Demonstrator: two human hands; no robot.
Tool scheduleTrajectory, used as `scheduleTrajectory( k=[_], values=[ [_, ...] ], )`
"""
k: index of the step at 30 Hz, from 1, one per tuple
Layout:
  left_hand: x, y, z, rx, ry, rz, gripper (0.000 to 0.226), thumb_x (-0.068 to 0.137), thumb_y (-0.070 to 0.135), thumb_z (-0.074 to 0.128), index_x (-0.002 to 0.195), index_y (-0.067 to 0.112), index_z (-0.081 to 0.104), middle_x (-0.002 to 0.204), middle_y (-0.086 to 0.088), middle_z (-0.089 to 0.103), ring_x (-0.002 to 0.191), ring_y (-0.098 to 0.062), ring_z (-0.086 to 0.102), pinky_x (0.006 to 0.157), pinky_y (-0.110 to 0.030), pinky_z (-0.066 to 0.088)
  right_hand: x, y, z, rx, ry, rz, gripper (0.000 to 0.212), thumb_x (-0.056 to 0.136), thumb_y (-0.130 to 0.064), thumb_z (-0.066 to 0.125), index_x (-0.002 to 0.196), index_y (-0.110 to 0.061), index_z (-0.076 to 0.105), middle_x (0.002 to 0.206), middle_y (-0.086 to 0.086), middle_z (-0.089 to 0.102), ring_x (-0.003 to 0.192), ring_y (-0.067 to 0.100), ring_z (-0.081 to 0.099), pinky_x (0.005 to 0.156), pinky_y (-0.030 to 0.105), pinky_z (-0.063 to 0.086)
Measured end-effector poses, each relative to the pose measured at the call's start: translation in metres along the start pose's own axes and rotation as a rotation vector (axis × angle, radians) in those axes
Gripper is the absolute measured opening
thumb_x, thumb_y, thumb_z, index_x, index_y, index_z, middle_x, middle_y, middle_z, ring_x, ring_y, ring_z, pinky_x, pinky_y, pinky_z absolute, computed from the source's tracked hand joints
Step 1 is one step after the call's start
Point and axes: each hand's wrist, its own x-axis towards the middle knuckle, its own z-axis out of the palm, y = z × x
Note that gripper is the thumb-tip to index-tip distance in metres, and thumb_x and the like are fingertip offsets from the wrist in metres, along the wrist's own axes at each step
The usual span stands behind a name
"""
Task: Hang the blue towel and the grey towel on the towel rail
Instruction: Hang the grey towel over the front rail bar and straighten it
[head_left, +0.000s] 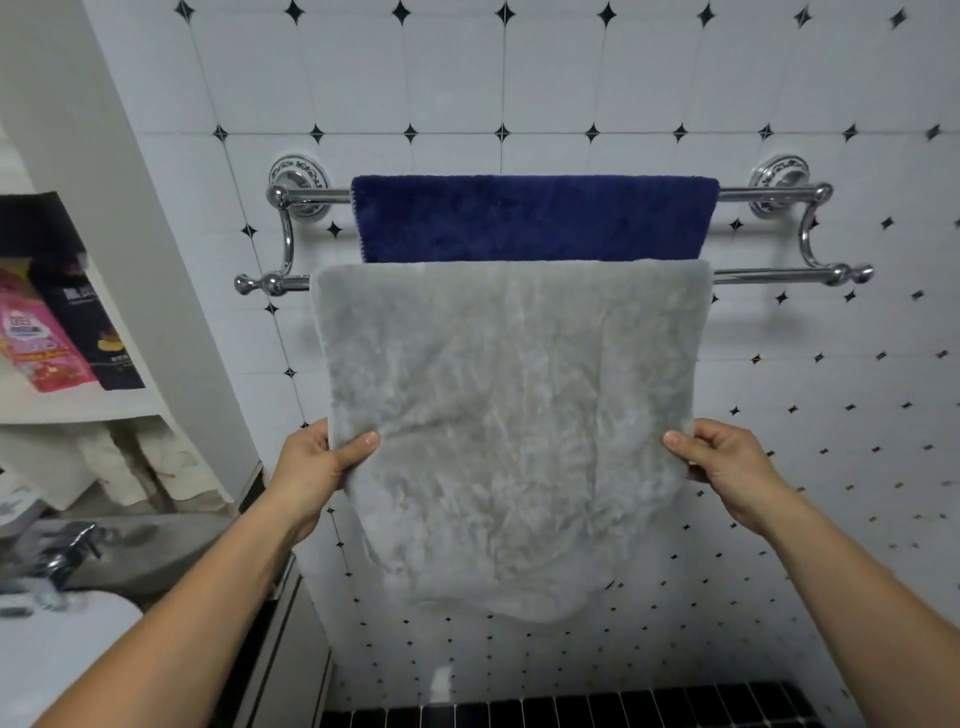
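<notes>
A chrome double towel rail (769, 195) is fixed to the tiled wall. The blue towel (535, 218) hangs over its upper, rear bar. The grey towel (511, 415) is draped over the lower, front bar and hangs down in front of the blue one. My left hand (317, 462) pinches the grey towel's left edge, thumb on the front. My right hand (727, 457) pinches its right edge the same way, at about the same height.
White shelves on the left hold a pink packet (36, 338) and a dark box (98, 332). A tap (67, 556) and a white basin (47, 644) sit at lower left. Dark tiles (571, 712) run along the bottom.
</notes>
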Motion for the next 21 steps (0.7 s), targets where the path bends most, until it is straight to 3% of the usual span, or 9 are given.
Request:
scheduleTrajectory(
  k=[4, 9, 13, 16, 21],
  values=[
    [0.007, 0.036, 0.013, -0.063, 0.054, 0.162, 0.022, 0.081, 0.005, 0.073, 0.099, 0.014, 0.066, 0.085, 0.004, 0.078, 0.076, -0.013, 0.074, 0.061, -0.023, 0.056, 0.004, -0.025, 0.005, 0.018, -0.035, -0.068, 0.022, 0.083, -0.012, 0.073, 0.104, -0.008, 0.067, 0.094, 0.005, 0.078, 0.084, 0.019, 0.075, 0.066, 0.024, 0.058],
    [0.010, 0.077, 0.023, -0.032, 0.134, 0.304, 0.007, 0.081, 0.022, 0.074, 0.080, 0.028, 0.075, 0.078, 0.011, 0.077, 0.069, -0.004, 0.071, 0.056, -0.016, 0.053, 0.011, -0.046, 0.005, 0.050, 0.110, -0.108, 0.028, 0.085, -0.021, 0.073, 0.112, -0.013, 0.065, 0.095, 0.003, 0.075, 0.082, 0.014, 0.072, 0.075, 0.032, 0.056],
    [0.015, 0.107, 0.023, -0.001, 0.211, 0.344, 0.010, 0.082, 0.028, 0.073, 0.073, 0.025, 0.074, 0.071, 0.009, 0.074, 0.065, -0.007, 0.068, 0.058, -0.024, 0.055, 0.017, -0.058, 0.006, 0.057, 0.188, -0.141, 0.017, 0.084, -0.027, 0.074, 0.099, -0.021, 0.068, 0.089, -0.001, 0.075, 0.076, 0.006, 0.071, 0.070, 0.030, 0.053],
    [0.022, 0.133, 0.020, 0.008, 0.262, 0.346, 0.024, 0.081, 0.028, 0.073, 0.062, 0.016, 0.064, 0.066, -0.004, 0.063, 0.057, -0.015, 0.059, 0.058, -0.032, 0.051, 0.020, -0.071, 0.008, 0.029, 0.227, -0.167, 0.016, 0.085, -0.025, 0.074, 0.091, -0.011, 0.070, 0.089, 0.008, 0.074, 0.079, 0.021, 0.068, 0.075, 0.039, 0.055],
    [0.048, 0.172, 0.005, 0.160, 0.400, 0.339, 0.029, 0.066, 0.034, 0.079, 0.060, 0.014, 0.059, 0.072, -0.012, 0.058, 0.065, -0.021, 0.053, 0.066, -0.042, 0.054, 0.019, -0.081, 0.004, -0.003, 0.224, -0.166, 0.014, 0.088, -0.024, 0.071, 0.079, -0.014, 0.068, 0.076, -0.001, 0.072, 0.072, 0.015, 0.065, 0.060, 0.024, 0.052]
  ],
)
